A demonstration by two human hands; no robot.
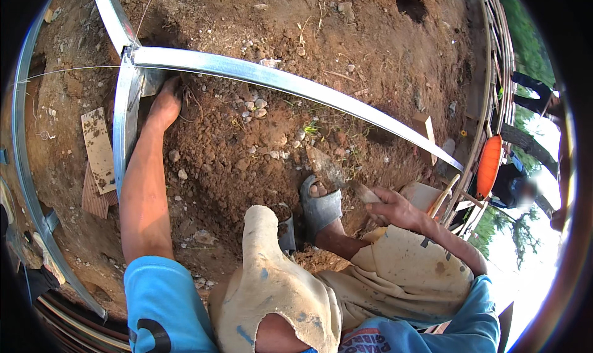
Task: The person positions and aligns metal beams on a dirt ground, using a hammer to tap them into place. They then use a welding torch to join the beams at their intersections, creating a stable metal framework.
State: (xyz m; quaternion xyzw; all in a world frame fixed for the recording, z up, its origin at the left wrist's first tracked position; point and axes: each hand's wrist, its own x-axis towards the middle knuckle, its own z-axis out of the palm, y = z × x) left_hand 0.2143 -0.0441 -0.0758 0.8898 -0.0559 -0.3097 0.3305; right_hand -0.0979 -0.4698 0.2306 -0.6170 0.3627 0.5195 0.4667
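Note:
My left hand (165,104) reaches down to the soil beside the corner where metal channels meet. Its fingers are lost in the dark under the beam, so I cannot tell what they touch. My right hand (394,209) is closed round the handle of a trowel, close to my right knee. The muddy trowel blade (326,166) points away to the upper left, just above my sandaled foot (321,198). A long shiny metal channel (265,75) runs from the corner to the right, and another metal channel (126,106) comes down beside my left forearm.
Wooden boards (97,143) lie left of my left arm. A thin string (68,70) crosses at the corner. Loose soil with stones (256,109) spreads ahead. A hole (411,4) opens far right. An orange wheelbarrow tray (489,165) and a person (516,186) are at the right.

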